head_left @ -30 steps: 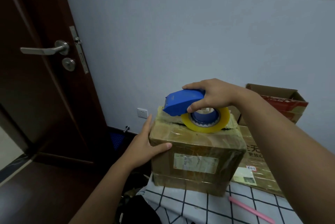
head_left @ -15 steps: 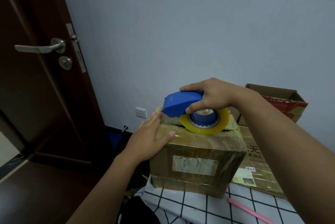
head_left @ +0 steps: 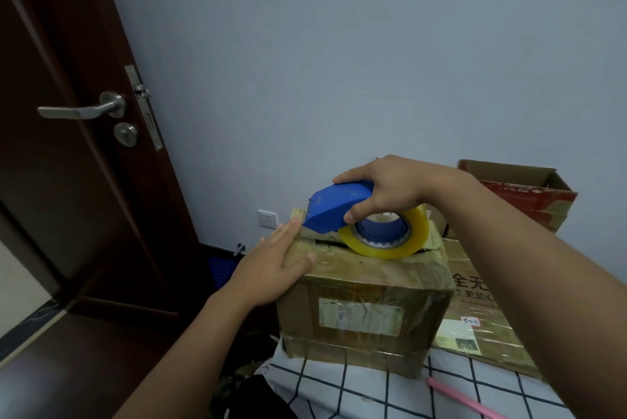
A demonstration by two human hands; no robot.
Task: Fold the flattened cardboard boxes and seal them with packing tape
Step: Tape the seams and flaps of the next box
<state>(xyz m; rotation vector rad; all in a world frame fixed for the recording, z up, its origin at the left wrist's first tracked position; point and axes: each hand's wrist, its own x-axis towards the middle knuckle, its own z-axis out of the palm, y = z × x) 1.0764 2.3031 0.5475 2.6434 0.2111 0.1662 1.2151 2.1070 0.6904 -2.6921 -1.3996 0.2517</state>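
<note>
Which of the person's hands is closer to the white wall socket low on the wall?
Left. The left hand lies flat on the brown cardboard box's top left corner, just below the white wall socket. The right hand grips the blue tape dispenser farther right.

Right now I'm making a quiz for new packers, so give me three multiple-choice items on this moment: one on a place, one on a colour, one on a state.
1. Where does the tape dispenser sit?
A. On top of the cardboard box
B. On the checked cloth
C. On the floor by the door

2. What colour is the dispenser's body?
A. Red
B. Blue
C. Green

3. What is the left hand doing?
A. Gripping the door handle
B. Holding the pink stick
C. Lying flat on the box's top left edge

Answers:
1. A: the right hand holds it on the top of the cardboard box, over the seam.
2. B: the body is blue, and the tape roll is yellowish.
3. C: its fingers lie straight on the box edge, next to the dispenser's nose.
</note>
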